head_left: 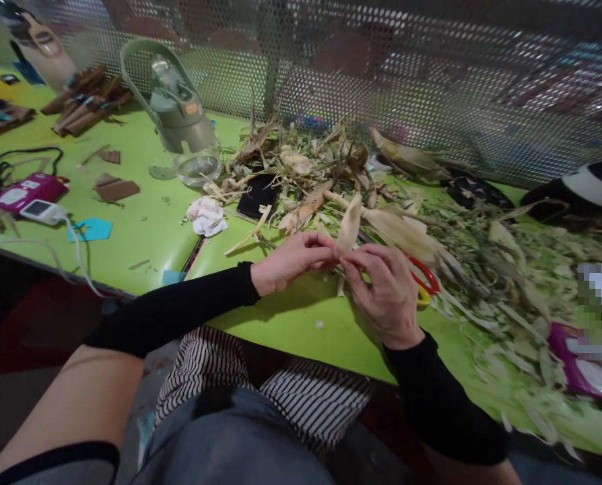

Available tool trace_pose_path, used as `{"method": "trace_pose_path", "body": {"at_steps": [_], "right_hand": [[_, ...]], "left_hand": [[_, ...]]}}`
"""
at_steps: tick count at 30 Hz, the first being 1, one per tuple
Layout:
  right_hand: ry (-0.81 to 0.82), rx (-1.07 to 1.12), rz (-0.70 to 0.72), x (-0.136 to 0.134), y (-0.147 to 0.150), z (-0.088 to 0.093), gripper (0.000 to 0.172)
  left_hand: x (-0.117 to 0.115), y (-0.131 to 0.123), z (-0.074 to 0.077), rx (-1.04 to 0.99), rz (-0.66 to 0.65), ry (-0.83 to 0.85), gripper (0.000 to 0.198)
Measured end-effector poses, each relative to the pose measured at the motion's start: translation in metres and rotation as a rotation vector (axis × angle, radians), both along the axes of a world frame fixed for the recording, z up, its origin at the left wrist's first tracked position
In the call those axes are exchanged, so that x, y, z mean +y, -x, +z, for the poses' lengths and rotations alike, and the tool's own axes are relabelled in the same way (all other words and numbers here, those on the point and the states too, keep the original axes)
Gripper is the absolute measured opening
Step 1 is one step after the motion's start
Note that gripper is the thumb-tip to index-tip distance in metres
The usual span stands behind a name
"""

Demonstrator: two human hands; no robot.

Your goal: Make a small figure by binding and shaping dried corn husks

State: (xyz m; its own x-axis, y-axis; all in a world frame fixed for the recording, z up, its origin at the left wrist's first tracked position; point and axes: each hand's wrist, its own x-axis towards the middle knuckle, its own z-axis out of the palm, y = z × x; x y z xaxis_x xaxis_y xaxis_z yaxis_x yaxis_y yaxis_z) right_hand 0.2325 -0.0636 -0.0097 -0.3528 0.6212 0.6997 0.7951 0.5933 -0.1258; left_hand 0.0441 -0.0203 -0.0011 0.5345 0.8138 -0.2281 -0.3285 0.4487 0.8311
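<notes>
A pale, dry piece of corn husk (349, 223) stands upright between my two hands, above the near part of the green table. My left hand (297, 260) pinches its lower end from the left, thumb against fingers. From the other side my right hand (386, 291) also pinches that lower end, its fingertips close to those of the left. Scissors (426, 275) with red and yellow handles lie partly hidden behind my right hand. Larger dry husks (399, 231) lie just beyond the fingers.
A heap of dried plant scraps (326, 156) covers the table's back and right. On the left are a clear bottle (198, 168) with a green lid, a dark phone (257, 194), crumpled tissue (207, 215) and a cable (79, 259). A perforated metal screen (326, 60) borders the back.
</notes>
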Motion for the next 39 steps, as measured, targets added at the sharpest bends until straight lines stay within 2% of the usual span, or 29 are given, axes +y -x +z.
{"method": "trace_pose_path", "body": {"at_steps": [3, 6, 10, 12, 15, 19, 21, 26, 29, 35, 37, 39], "right_hand": [[0.026, 0.106, -0.002, 0.0, 0.003, 0.001, 0.005], [0.123, 0.232, -0.021, -0.001, 0.005, 0.0, 0.007], [0.261, 0.393, -0.051, -0.002, 0.006, -0.006, 0.008], [0.277, 0.493, -0.061, -0.002, 0.008, -0.011, 0.015], [0.274, 0.55, -0.046, -0.002, 0.01, -0.012, 0.021], [0.222, 0.337, 0.03, -0.001, 0.008, -0.001, 0.004], [0.193, 0.238, 0.065, 0.0, 0.006, 0.004, 0.003], [0.141, 0.153, 0.081, 0.001, 0.001, 0.008, 0.004], [0.159, 0.166, 0.055, 0.001, 0.002, 0.007, 0.004], [0.257, 0.367, 0.002, -0.002, 0.005, 0.002, 0.008], [0.293, 0.461, -0.002, -0.003, 0.006, -0.001, 0.007], [0.324, 0.55, -0.009, -0.004, 0.008, -0.004, 0.011]], "left_hand": [[-0.002, -0.001, 0.0, 0.04, 0.029, -0.149, 0.015], [-0.004, -0.001, 0.0, 0.071, 0.017, -0.272, 0.02], [-0.005, 0.0, -0.002, 0.105, 0.052, -0.347, 0.024], [-0.005, -0.001, -0.003, 0.079, 0.051, -0.311, 0.02], [-0.003, -0.002, -0.005, 0.013, 0.035, -0.167, 0.017], [0.0, -0.001, -0.002, -0.029, 0.01, 0.082, 0.016], [0.001, 0.0, 0.001, -0.031, 0.009, 0.173, 0.012], [0.0, 0.002, 0.003, -0.019, -0.02, 0.213, 0.012], [0.0, 0.002, -0.001, -0.016, -0.048, 0.134, 0.014], [-0.003, 0.002, -0.003, 0.042, -0.011, -0.26, 0.033], [-0.004, 0.002, -0.002, 0.083, 0.0, -0.324, 0.035], [-0.005, 0.001, -0.002, 0.097, 0.011, -0.319, 0.03]]}}
